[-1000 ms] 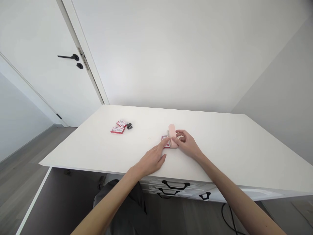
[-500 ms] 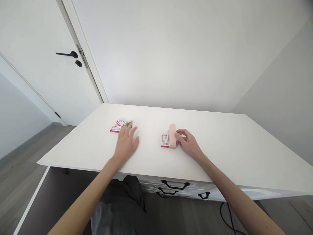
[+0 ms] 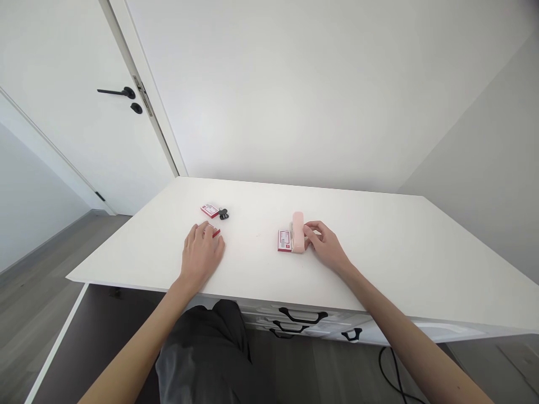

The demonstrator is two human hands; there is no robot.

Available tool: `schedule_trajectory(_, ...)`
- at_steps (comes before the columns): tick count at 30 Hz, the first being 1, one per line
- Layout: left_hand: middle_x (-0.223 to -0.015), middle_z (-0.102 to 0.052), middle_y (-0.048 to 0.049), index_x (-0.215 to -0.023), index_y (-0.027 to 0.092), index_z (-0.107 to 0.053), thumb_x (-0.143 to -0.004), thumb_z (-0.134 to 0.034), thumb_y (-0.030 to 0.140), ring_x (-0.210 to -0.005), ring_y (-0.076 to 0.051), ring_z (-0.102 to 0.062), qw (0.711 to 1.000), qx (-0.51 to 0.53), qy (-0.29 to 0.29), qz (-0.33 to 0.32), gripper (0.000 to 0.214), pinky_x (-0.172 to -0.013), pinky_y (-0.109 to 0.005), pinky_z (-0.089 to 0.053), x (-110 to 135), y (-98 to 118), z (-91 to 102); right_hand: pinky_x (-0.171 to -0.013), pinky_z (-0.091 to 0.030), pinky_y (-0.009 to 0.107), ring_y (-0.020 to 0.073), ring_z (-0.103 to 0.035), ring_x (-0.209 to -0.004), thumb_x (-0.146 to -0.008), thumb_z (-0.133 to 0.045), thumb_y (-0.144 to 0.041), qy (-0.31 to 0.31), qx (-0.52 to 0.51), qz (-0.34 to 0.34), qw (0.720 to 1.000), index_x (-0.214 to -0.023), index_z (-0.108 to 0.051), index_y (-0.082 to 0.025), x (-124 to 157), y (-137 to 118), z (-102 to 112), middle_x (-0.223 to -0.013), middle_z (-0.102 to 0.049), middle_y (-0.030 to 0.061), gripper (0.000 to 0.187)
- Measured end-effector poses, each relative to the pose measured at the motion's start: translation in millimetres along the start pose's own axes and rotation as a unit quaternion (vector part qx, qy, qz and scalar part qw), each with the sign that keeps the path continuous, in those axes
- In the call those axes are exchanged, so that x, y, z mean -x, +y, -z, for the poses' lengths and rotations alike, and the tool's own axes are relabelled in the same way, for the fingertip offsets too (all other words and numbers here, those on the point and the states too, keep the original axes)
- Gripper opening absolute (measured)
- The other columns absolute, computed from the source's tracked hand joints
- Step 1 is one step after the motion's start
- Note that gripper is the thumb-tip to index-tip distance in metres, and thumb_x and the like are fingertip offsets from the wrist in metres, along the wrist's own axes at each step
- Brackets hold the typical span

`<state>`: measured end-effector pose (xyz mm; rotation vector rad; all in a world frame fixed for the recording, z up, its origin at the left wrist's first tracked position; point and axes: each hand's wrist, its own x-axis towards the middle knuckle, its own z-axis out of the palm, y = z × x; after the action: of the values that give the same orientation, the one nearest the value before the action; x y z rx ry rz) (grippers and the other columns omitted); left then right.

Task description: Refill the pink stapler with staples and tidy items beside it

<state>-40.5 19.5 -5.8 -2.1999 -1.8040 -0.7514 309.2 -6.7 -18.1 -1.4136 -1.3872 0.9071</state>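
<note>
My left hand (image 3: 200,251) is on the left part of the white top, its fingers curled over a small red-and-white box (image 3: 215,231) that they partly hide. Just beyond lie a second such box (image 3: 209,210) and a small black item (image 3: 223,214), perhaps a clip or a staple remover. My right hand (image 3: 323,242) grips the right side of a pink stapler (image 3: 298,231), thumb and fingers at its edge. Against the stapler's left side lies a third red-and-white box (image 3: 284,240).
The white cabinet top (image 3: 379,252) meets the wall at the back. Black drawer handles (image 3: 302,316) sit below its front edge, above my knees. A white door (image 3: 63,129) is at the left, and a black cable (image 3: 396,373) lies on the floor at the lower right.
My left hand has come back toward me and to the left, from open fingers to a hold on the nearer box, which has shifted and turned. My right hand stays at the stapler.
</note>
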Motion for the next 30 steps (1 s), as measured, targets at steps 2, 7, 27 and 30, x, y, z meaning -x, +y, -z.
schedule_trajectory(2,-0.138,-0.061,-0.0175,-0.112,0.019,-0.062,-0.101,-0.041,0.034,-0.125,-0.036,-0.06,1.0,0.022,-0.006,-0.014,0.028,-0.106,-0.054,-0.05,1,2,3.2,-0.067,-0.051,0.033,0.0196,-0.075,-0.075,-0.095,-0.057,-0.072,0.001,0.004,0.001,1.0,-0.112,-0.062,-0.025,0,0,0,-0.115,-0.071,0.005,0.051)
schedule_trajectory(7,-0.145,-0.051,-0.0143,-0.114,0.022,-0.062,-0.101,-0.05,0.044,-0.122,-0.032,-0.063,0.993,0.103,-0.056,-0.032,0.028,-0.097,-0.048,-0.056,1,10,5.6,-0.066,-0.052,0.034,0.0199,-0.075,-0.075,-0.094,-0.057,-0.073,0.004,0.005,0.006,1.0,-0.111,-0.062,-0.025,0,-1,0,-0.115,-0.072,0.0052,0.051)
schedule_trajectory(27,-0.156,-0.039,-0.0159,-0.154,0.027,-0.037,-0.095,-0.066,0.033,-0.134,-0.032,-0.058,0.899,0.324,-0.196,-0.219,0.066,-0.106,-0.051,-0.056,-32,114,-15.3,-0.073,-0.054,0.035,0.0211,-0.07,-0.086,-0.096,-0.055,-0.067,-0.002,-0.001,0.006,1.0,-0.108,-0.063,-0.024,-3,-5,-1,-0.115,-0.072,0.0074,0.045)
schedule_trajectory(30,-0.158,-0.038,-0.0148,-0.157,0.03,-0.032,-0.096,-0.067,0.036,-0.142,-0.033,-0.052,0.893,0.339,-0.192,-0.223,0.07,-0.112,-0.053,-0.053,-30,110,-18.6,-0.073,-0.054,0.034,0.0206,-0.068,-0.085,-0.097,-0.055,-0.066,-0.003,0.0,0.01,1.0,-0.108,-0.063,-0.024,-4,-3,-1,-0.113,-0.072,0.0067,0.044)
